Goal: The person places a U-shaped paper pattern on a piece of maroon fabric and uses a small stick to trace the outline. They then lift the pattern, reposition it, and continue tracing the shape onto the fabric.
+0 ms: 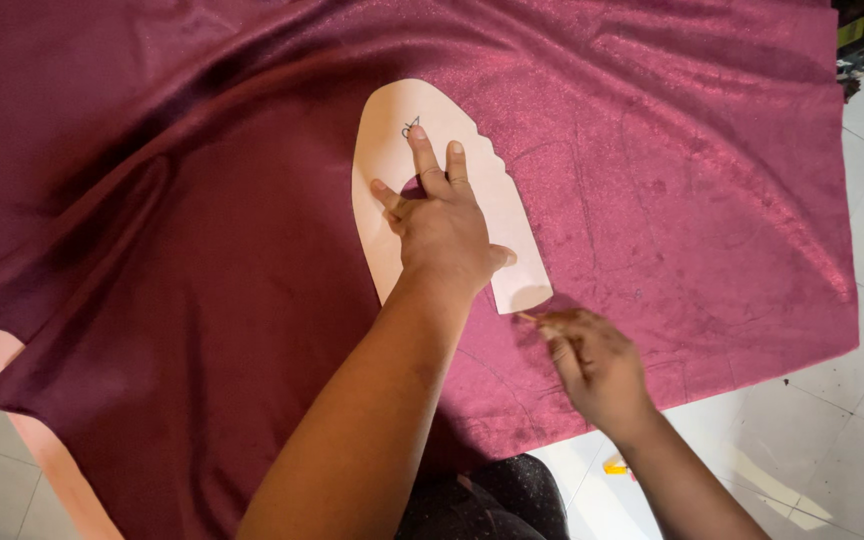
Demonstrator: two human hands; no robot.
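Under the left hand (442, 225), a pale paper pattern (392, 160) lies flat on maroon cloth (152, 250), its long axis running away from the wrist toward the rounded far end. Spread fingers press it down; nothing is clasped. Right hand (597, 365) sits just beside the pattern's near corner, nearer that edge than the left, pinched on a thin marking stick (529, 318) whose tip meets the edge. Motion blur hides the stick's length; faint traced outlines on the cloth are hard to follow.

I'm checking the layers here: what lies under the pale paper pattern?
Maroon fabric shows all round the paper pattern, pinned by the left hand. Beneath the fabric is hidden.
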